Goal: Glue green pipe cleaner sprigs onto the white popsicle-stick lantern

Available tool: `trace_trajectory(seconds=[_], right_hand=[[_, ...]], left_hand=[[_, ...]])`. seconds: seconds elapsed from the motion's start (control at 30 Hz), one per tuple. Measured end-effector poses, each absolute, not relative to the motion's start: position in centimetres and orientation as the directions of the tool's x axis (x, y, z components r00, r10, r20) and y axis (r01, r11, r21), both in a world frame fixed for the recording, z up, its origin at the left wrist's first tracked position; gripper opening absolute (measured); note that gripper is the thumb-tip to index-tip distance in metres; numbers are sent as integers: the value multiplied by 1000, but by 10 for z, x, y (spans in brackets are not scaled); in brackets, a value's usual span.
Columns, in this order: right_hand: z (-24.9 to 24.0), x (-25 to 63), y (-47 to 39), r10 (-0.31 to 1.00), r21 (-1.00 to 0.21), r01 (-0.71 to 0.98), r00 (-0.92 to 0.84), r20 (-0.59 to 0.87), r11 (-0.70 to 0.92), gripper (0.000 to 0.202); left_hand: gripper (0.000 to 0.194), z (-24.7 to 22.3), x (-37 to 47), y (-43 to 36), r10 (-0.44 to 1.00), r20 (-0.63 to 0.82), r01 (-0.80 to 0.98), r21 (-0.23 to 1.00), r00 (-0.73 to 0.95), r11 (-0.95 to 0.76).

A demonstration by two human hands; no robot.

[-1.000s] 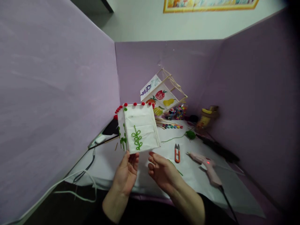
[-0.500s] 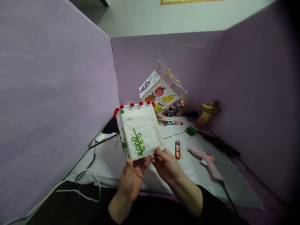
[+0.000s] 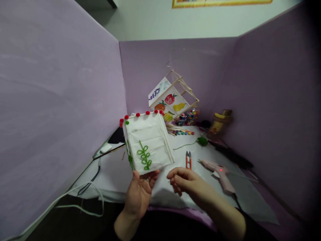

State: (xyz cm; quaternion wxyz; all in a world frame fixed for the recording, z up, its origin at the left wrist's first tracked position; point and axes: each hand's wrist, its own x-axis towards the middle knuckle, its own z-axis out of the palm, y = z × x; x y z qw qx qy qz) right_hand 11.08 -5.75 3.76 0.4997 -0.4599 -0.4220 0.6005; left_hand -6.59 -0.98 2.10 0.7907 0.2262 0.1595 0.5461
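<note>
White box (image 3: 150, 144): we hold it up near the table's (image 3: 107, 177) front edge.
Left hand (image 3: 139, 195): our fingers clasp its bottom.
Right hand (image 3: 189, 182): fingers curled; whether holding anything, we cannot tell.

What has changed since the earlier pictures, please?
The right hand, which held the white box at its lower right corner just before, has let go and moved slightly down and right. The box leans slightly more left. The left hand still holds the box from below; the snips and glue gun lie where they were.
</note>
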Motion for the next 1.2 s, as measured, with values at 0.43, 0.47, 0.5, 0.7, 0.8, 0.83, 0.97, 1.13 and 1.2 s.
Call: trace_trajectory(seconds=[0.43,0.47,0.5,0.7,0.8,0.83,0.97,1.13,1.2], right_hand=[[-13,207,-93,886,-592,799,344,310,-103,12],[-14,199,-89,911,-577,812,304,280,-93,12],[-13,190,-84,932,-557,826,266,247,-88,14],[-10,161,-54,948,-444,881,263,176,-162,17],[-12,169,-48,941,-415,887,292,172,-200,19],[-11,175,-49,938,-413,886,302,172,-209,21],[-6,196,-61,934,-410,880,324,148,-241,24],[-1,189,-75,964,-410,889,257,73,-206,12],[-5,180,-75,965,-381,899,255,59,-214,12]], left_hand=[[25,26,-58,-6,968,-186,-795,554,170,246],[26,27,-58,-5,969,-184,-793,559,165,241],[26,27,-58,-5,970,-181,-790,565,162,238],[25,18,-59,-4,975,-130,-770,598,180,222],[24,7,-60,-7,981,-90,-778,599,170,190],[24,3,-61,-8,983,-82,-783,594,167,183],[22,-8,-61,-10,979,-94,-794,574,178,200],[25,-10,-56,-3,966,-140,-770,583,219,259],[26,-9,-55,0,962,-159,-768,578,224,274]])
